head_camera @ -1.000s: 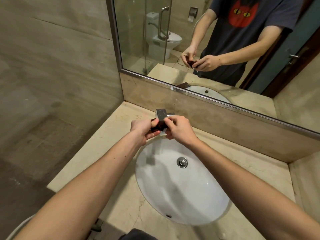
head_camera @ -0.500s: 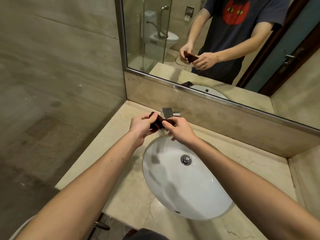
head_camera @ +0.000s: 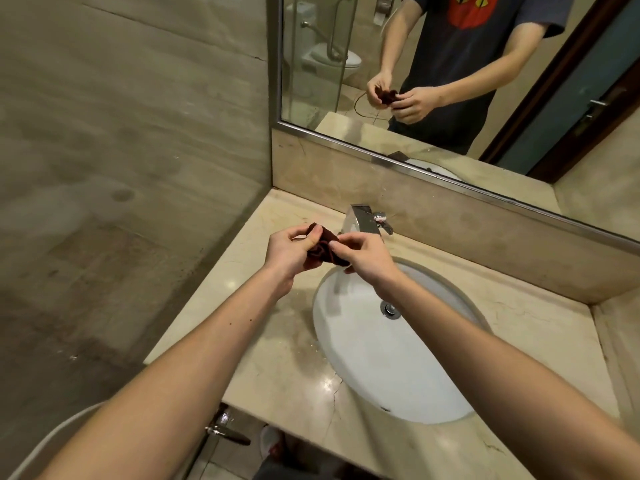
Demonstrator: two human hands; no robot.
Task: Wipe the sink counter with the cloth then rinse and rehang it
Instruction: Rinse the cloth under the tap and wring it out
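Just left of the faucet at centre frame, left hand and right hand pinch the dark cloth in curled fingers, loosening what was a tight wad 1 second ago, so rehanging looks next.

Warm, rather dim light fell from overhead and left small bright glints on the polished counter; soft arm shadows crossed the basin. The wide-angle lens bowed the edges, and the left wall looked smeared and soft.
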